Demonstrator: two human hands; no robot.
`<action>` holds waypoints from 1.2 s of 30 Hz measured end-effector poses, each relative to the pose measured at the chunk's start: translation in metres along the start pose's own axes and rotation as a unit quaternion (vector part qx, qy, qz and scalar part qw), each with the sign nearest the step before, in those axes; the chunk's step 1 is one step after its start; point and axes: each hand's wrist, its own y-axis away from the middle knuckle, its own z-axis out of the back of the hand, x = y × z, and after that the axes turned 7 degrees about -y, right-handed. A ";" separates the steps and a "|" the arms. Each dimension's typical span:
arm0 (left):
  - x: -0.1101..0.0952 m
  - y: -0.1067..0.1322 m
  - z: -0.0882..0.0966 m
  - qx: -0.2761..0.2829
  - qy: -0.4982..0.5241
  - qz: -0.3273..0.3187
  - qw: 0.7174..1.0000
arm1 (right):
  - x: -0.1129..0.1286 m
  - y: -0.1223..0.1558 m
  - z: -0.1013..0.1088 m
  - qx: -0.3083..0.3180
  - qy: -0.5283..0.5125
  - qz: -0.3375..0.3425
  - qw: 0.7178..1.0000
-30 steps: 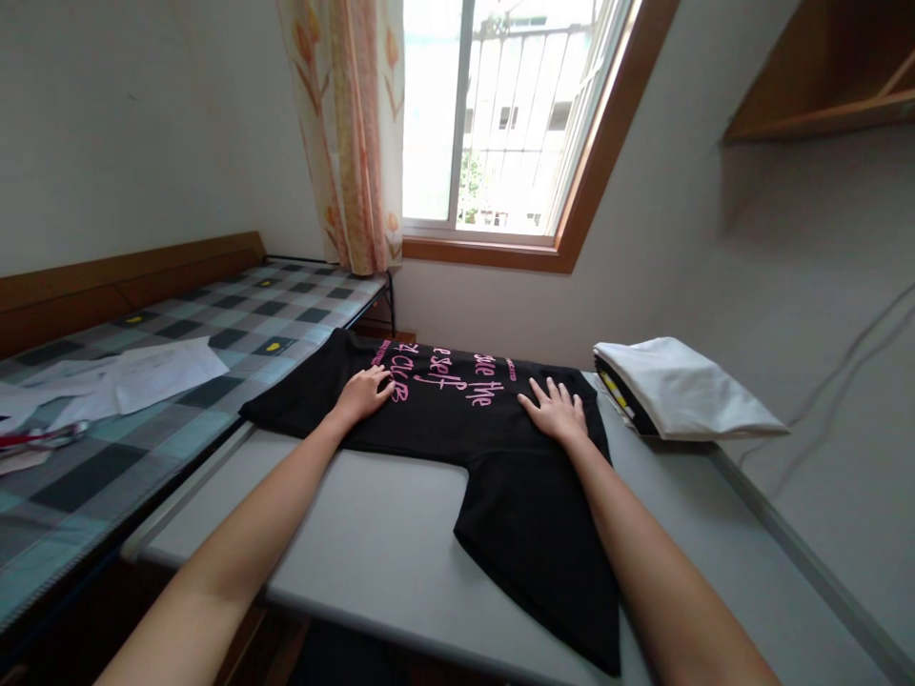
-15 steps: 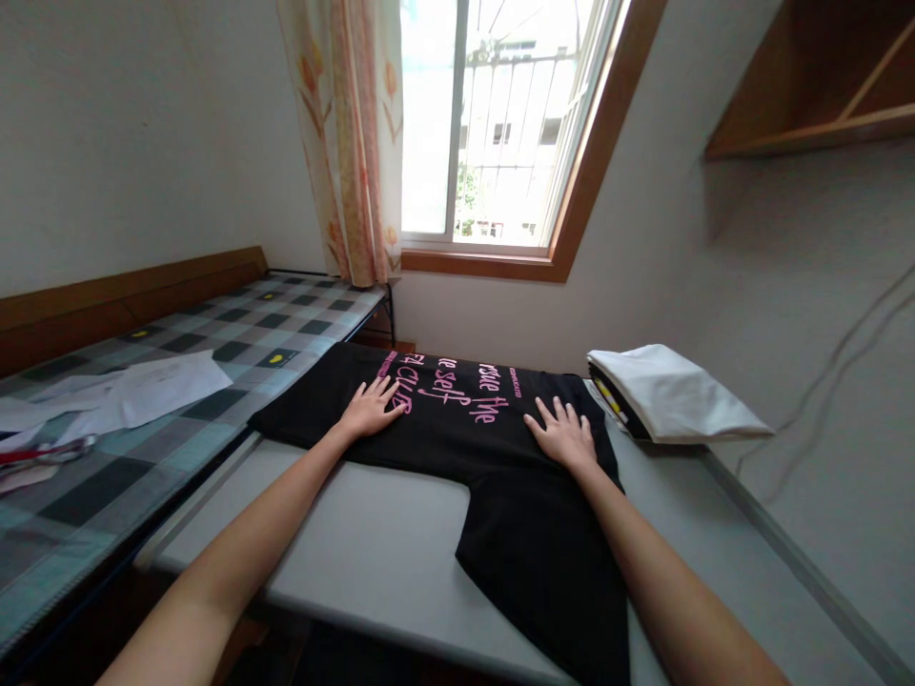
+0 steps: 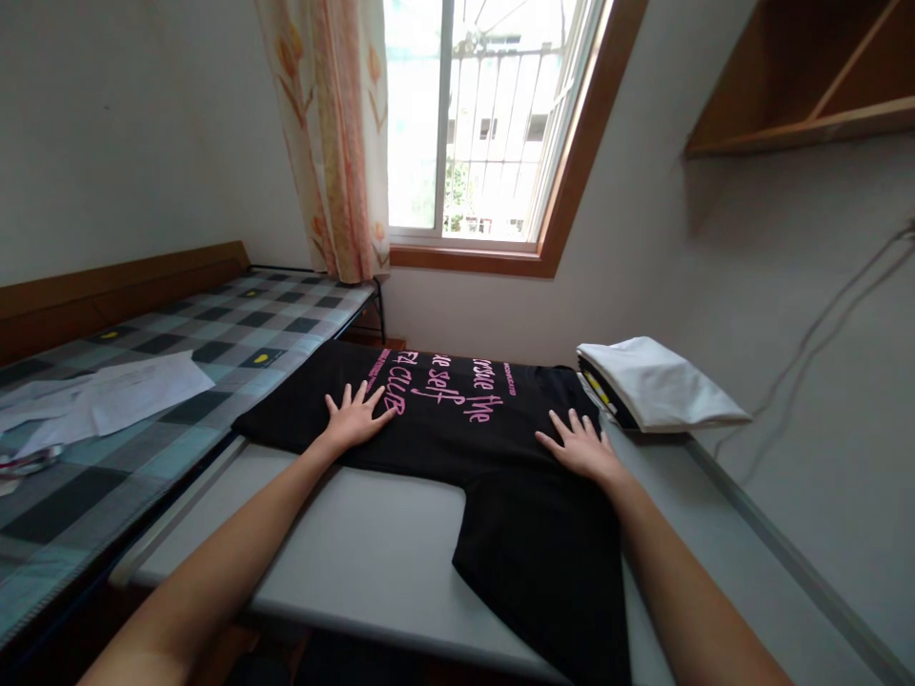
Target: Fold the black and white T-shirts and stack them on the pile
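Observation:
A black T-shirt (image 3: 500,476) with pink lettering lies spread on a grey table (image 3: 372,543). One sleeve hangs toward the table's near edge. My left hand (image 3: 354,419) rests flat on the shirt beside the lettering, fingers spread. My right hand (image 3: 582,446) lies flat on the shirt's right side, fingers apart. Neither hand holds anything.
A stack of folded clothes (image 3: 654,386), white on top, sits at the table's far right. To the left is a bed with a checked cover (image 3: 143,419), with white garments (image 3: 107,400) on it. A window (image 3: 486,124), a curtain (image 3: 333,143) and a wooden shelf (image 3: 807,86) are beyond.
Both hands have slid a little toward me over the shirt and their fingers have spread wider. The view has shifted slightly.

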 end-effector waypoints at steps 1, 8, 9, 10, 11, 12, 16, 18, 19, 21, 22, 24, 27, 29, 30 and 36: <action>0.000 -0.001 -0.001 0.001 -0.005 -0.001 1.000 | -0.001 0.000 -0.001 0.002 0.002 -0.002 1.000; -0.003 -0.018 0.000 -0.011 -0.014 -0.006 1.000 | 0.008 -0.012 -0.003 -0.052 0.011 0.011 0.999; -0.004 -0.020 0.000 -0.014 -0.010 -0.006 1.000 | 0.008 -0.013 -0.002 -0.063 0.011 0.013 0.998; -0.004 -0.021 0.001 -0.018 -0.007 -0.006 1.000 | 0.009 -0.013 -0.002 -0.073 0.010 0.015 0.997; -0.004 -0.020 0.001 -0.026 -0.005 -0.005 1.000 | 0.009 -0.012 -0.002 -0.082 0.008 0.017 0.996; -0.004 -0.018 0.001 -0.039 -0.005 -0.004 0.999 | 0.008 -0.011 -0.001 -0.089 0.007 0.021 0.996; -0.003 -0.004 0.002 -0.094 -0.022 -0.013 0.995 | 0.007 0.001 -0.001 -0.111 0.010 0.047 0.993; -0.004 0.002 0.001 -0.085 -0.013 -0.019 0.996 | 0.008 0.005 -0.001 -0.099 0.002 0.048 0.994; -0.005 0.004 0.001 -0.070 -0.005 -0.021 0.997 | 0.008 0.006 -0.001 -0.087 -0.002 0.043 0.995; -0.007 0.004 0.000 -0.039 0.006 -0.023 0.999 | 0.010 0.005 -0.002 -0.062 -0.003 0.032 0.998; -0.008 0.002 0.000 -0.030 0.005 -0.025 0.999 | 0.011 0.003 -0.003 -0.053 0.001 0.030 0.998; -0.009 -0.003 -0.001 -0.024 -0.001 -0.030 0.999 | 0.012 -0.003 -0.004 -0.052 0.010 0.030 0.998; -0.010 -0.012 -0.002 -0.025 -0.008 -0.034 0.999 | 0.011 -0.010 -0.005 -0.068 0.015 0.032 0.997; -0.010 -0.014 -0.003 -0.031 -0.009 -0.035 0.999 | 0.009 -0.012 -0.006 -0.082 0.011 0.035 0.996; -0.011 -0.014 -0.003 -0.035 -0.008 -0.035 0.999 | 0.008 -0.012 -0.006 -0.089 0.007 0.041 0.995; -0.005 -0.004 -0.001 -0.049 0.005 -0.021 0.999 | -0.008 -0.007 -0.005 -0.135 -0.019 0.077 0.988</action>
